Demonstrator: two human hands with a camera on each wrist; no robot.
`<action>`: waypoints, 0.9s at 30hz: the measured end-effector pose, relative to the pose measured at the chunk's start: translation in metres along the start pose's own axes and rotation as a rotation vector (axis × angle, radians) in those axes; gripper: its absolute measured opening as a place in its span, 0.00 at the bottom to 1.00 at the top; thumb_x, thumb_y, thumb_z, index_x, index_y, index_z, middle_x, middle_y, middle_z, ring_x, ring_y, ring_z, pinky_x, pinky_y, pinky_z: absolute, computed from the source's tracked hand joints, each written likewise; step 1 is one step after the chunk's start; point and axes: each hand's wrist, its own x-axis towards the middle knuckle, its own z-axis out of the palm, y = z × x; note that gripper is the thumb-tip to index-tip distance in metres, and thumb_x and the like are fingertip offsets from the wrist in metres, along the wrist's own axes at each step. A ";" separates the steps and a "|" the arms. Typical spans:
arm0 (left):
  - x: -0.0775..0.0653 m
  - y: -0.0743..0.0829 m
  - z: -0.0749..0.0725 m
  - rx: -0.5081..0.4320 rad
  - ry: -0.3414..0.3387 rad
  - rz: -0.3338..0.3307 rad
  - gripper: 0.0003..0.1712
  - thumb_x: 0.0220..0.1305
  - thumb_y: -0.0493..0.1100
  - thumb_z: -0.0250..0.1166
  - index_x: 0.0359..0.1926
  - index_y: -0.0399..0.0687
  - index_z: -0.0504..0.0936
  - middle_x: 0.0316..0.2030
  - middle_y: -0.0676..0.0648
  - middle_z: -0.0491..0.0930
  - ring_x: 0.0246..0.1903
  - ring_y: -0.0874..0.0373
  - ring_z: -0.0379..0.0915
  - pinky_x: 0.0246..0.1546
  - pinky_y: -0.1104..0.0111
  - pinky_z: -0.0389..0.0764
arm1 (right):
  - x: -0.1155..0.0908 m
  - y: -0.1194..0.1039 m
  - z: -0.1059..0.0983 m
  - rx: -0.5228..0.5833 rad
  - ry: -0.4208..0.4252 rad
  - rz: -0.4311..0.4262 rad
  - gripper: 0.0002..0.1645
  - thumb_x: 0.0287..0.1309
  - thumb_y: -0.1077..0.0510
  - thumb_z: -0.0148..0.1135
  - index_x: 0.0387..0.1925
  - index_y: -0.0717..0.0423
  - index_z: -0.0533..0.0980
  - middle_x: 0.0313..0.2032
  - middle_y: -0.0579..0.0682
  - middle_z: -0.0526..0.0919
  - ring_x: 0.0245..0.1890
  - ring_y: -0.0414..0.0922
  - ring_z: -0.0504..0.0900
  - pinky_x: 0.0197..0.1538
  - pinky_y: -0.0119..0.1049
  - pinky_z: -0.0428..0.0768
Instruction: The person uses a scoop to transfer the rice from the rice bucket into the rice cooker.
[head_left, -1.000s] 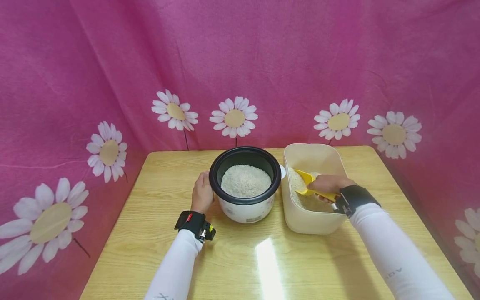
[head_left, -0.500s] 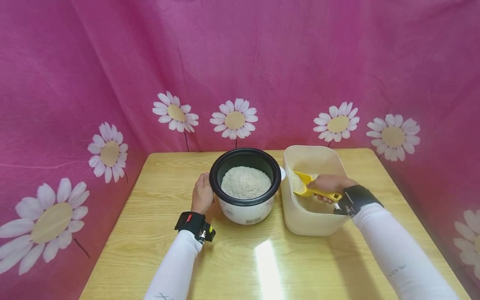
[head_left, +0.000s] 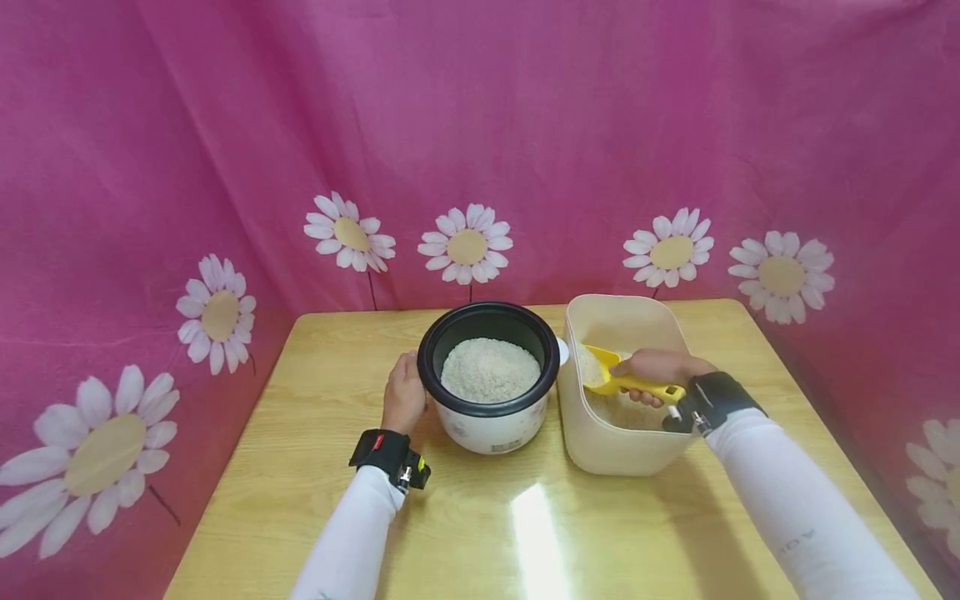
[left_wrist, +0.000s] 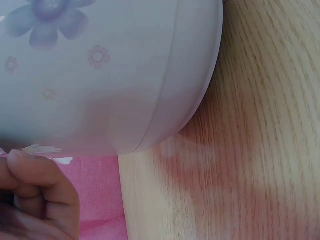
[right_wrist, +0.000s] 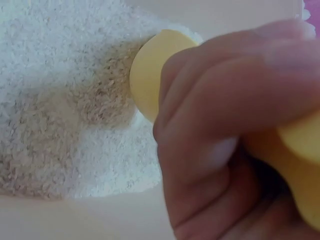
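Observation:
My left hand [head_left: 403,393] holds the left side of a white rice cooker [head_left: 491,429] with a black rim. In the left wrist view its curled fingers [left_wrist: 42,182] meet the flowered wall; the grip's far side is hidden. White rice [head_left: 491,371] is heaped inside the cooker. Curled round the handle of a yellow scoop [head_left: 603,379], my right hand [head_left: 663,367] reaches into a cream bin [head_left: 622,446]. Rice lies in the scoop's bowl, which sits near the bin's left wall. The right wrist view shows loose rice [right_wrist: 55,100] beside the scoop [right_wrist: 152,70].
Cooker and bin stand side by side on a wooden table [head_left: 322,367], with the cooker's white side handle [head_left: 563,351] at the bin's left wall. A pink cloth [head_left: 525,125] printed with daisies hangs behind and at both sides.
The scoop, with rice in its bowl, has shifted slightly left and levelled a little inside the bin. My left hand stays at the cooker. The whole view has drifted slightly down.

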 end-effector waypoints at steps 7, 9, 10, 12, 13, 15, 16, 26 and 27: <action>-0.002 -0.005 0.004 0.007 -0.014 0.005 0.30 0.84 0.57 0.35 0.71 0.47 0.69 0.58 0.40 0.78 0.53 0.46 0.73 0.41 0.62 0.74 | 0.000 0.005 0.001 0.038 -0.010 0.007 0.18 0.78 0.49 0.43 0.40 0.59 0.72 0.21 0.41 0.73 0.15 0.32 0.71 0.23 0.23 0.73; -0.001 -0.006 0.004 0.004 -0.018 0.007 0.30 0.85 0.56 0.35 0.72 0.47 0.68 0.63 0.40 0.77 0.59 0.45 0.72 0.49 0.58 0.75 | -0.001 0.005 0.001 0.047 -0.022 0.003 0.19 0.78 0.49 0.43 0.37 0.57 0.72 0.21 0.40 0.73 0.16 0.31 0.70 0.24 0.22 0.73; -0.001 -0.006 0.003 0.004 -0.016 0.011 0.30 0.85 0.56 0.34 0.72 0.47 0.68 0.64 0.40 0.76 0.60 0.45 0.72 0.50 0.58 0.75 | -0.001 0.005 0.001 0.053 -0.022 0.000 0.19 0.78 0.49 0.43 0.37 0.56 0.72 0.21 0.40 0.73 0.16 0.31 0.70 0.23 0.22 0.73; 0.001 -0.005 0.002 0.001 -0.010 0.012 0.30 0.85 0.56 0.34 0.72 0.47 0.68 0.62 0.40 0.77 0.58 0.45 0.73 0.49 0.58 0.75 | -0.002 0.002 0.000 0.068 -0.018 -0.006 0.18 0.78 0.49 0.43 0.36 0.56 0.72 0.21 0.40 0.73 0.16 0.31 0.70 0.23 0.22 0.72; 0.001 -0.005 0.001 0.005 -0.005 0.016 0.30 0.85 0.56 0.34 0.71 0.47 0.69 0.60 0.40 0.77 0.56 0.45 0.73 0.46 0.59 0.75 | -0.003 0.000 -0.001 0.075 -0.016 -0.008 0.18 0.78 0.49 0.43 0.36 0.57 0.72 0.21 0.40 0.73 0.16 0.31 0.70 0.23 0.22 0.72; 0.002 -0.004 0.000 0.011 0.006 0.022 0.29 0.85 0.56 0.34 0.68 0.47 0.71 0.51 0.40 0.77 0.48 0.47 0.73 0.38 0.62 0.73 | -0.004 -0.004 -0.001 0.091 -0.016 -0.009 0.19 0.78 0.49 0.42 0.36 0.57 0.71 0.21 0.39 0.72 0.16 0.30 0.69 0.23 0.21 0.72; 0.002 -0.003 -0.001 0.019 0.013 0.030 0.29 0.85 0.56 0.34 0.66 0.46 0.72 0.47 0.41 0.76 0.45 0.48 0.73 0.36 0.64 0.72 | -0.006 -0.005 -0.002 0.100 -0.018 -0.007 0.19 0.78 0.49 0.42 0.36 0.57 0.71 0.21 0.39 0.72 0.16 0.30 0.69 0.23 0.21 0.71; 0.002 -0.002 -0.001 0.021 0.031 0.061 0.27 0.85 0.56 0.35 0.55 0.45 0.75 0.34 0.45 0.68 0.29 0.53 0.68 0.28 0.66 0.70 | -0.018 -0.014 -0.002 0.137 -0.009 -0.003 0.18 0.78 0.49 0.41 0.38 0.58 0.70 0.22 0.39 0.72 0.16 0.29 0.68 0.23 0.20 0.71; 0.002 -0.003 -0.002 0.019 0.031 0.061 0.27 0.85 0.56 0.35 0.55 0.45 0.75 0.34 0.45 0.69 0.29 0.53 0.68 0.28 0.66 0.70 | -0.019 -0.015 -0.003 0.141 -0.007 -0.007 0.18 0.79 0.49 0.41 0.37 0.58 0.70 0.21 0.39 0.71 0.16 0.30 0.68 0.22 0.21 0.71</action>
